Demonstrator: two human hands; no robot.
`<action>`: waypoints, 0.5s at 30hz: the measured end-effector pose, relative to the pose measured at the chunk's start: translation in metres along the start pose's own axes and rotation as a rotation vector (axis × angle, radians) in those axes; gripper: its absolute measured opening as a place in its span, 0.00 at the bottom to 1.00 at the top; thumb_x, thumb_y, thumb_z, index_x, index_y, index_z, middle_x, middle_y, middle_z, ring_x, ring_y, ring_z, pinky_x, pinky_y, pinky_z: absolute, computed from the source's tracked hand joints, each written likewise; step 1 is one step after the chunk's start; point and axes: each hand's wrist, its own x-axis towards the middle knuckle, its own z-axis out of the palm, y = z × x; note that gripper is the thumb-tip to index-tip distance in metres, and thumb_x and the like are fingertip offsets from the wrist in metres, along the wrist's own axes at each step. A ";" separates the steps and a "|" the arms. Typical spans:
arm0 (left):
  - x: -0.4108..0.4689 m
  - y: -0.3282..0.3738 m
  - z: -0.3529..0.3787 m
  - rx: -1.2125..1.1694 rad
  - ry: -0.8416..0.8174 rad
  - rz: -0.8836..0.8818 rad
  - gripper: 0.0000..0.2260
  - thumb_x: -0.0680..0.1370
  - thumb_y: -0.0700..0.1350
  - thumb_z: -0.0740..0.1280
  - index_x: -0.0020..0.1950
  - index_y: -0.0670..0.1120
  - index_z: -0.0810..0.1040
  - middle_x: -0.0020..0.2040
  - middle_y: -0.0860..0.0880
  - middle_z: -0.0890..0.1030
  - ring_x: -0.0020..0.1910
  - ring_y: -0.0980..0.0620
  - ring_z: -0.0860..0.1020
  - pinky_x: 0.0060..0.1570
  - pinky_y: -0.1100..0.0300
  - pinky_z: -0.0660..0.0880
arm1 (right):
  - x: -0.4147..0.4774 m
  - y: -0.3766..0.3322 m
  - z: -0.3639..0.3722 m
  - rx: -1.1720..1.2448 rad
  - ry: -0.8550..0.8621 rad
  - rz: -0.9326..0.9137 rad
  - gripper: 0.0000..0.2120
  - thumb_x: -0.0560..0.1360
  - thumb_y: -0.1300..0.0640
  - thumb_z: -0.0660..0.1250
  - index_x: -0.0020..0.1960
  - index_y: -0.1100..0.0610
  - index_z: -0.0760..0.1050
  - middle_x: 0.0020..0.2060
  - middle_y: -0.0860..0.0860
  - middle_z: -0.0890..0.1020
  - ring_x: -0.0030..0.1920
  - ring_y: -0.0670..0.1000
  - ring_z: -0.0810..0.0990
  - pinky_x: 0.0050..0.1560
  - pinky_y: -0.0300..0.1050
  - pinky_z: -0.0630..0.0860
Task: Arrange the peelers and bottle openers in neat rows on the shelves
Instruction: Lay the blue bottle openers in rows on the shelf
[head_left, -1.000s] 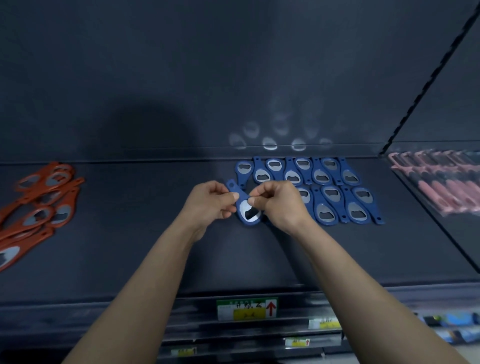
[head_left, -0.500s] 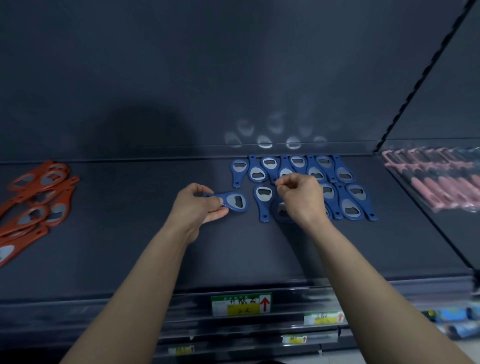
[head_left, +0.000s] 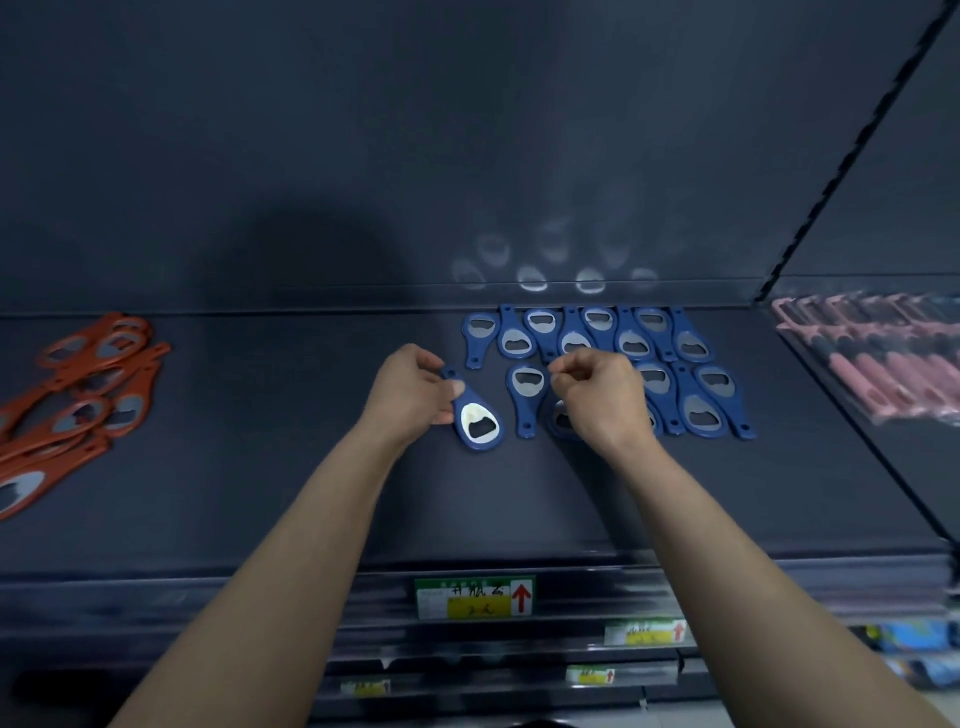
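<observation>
My left hand (head_left: 410, 397) pinches the handle of a blue bottle opener (head_left: 478, 423), whose metal head points toward me just above the dark shelf (head_left: 260, 493). To its right lie two rows of blue bottle openers (head_left: 592, 338), heads alternating. My right hand (head_left: 602, 397) hovers over the front row with curled fingers; another blue opener (head_left: 525, 397) lies just left of it, and one opener is partly hidden under the hand. I cannot tell whether the right fingers grip anything.
A loose pile of orange bottle openers (head_left: 78, 384) lies at the shelf's left end. Pink peelers (head_left: 878, 358) lie on the adjoining shelf to the right. Price labels (head_left: 475, 597) line the shelf's front edge, with lower shelves beneath.
The opener in my left hand has turned from lying sideways to pointing its head toward me. My right hand has let go of an opener, which now lies in the front row.
</observation>
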 end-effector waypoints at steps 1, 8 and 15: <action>0.001 0.000 0.004 0.024 -0.002 0.027 0.11 0.73 0.35 0.70 0.53 0.40 0.72 0.41 0.43 0.77 0.33 0.52 0.76 0.30 0.65 0.76 | 0.000 0.001 -0.001 -0.016 0.007 -0.009 0.05 0.75 0.63 0.64 0.44 0.57 0.79 0.34 0.45 0.78 0.33 0.44 0.78 0.33 0.28 0.73; 0.004 -0.001 0.017 0.284 0.021 0.212 0.05 0.71 0.40 0.73 0.46 0.46 0.80 0.35 0.53 0.76 0.34 0.59 0.74 0.35 0.71 0.66 | 0.002 0.005 -0.012 -0.017 0.026 -0.002 0.06 0.75 0.64 0.63 0.45 0.56 0.78 0.33 0.44 0.77 0.26 0.37 0.76 0.24 0.24 0.66; 0.001 -0.007 0.000 0.507 -0.219 0.215 0.19 0.67 0.51 0.76 0.55 0.54 0.78 0.56 0.54 0.73 0.56 0.53 0.71 0.58 0.58 0.68 | 0.006 0.007 -0.016 -0.055 0.060 -0.012 0.07 0.75 0.64 0.64 0.43 0.54 0.77 0.33 0.44 0.77 0.33 0.40 0.74 0.28 0.24 0.68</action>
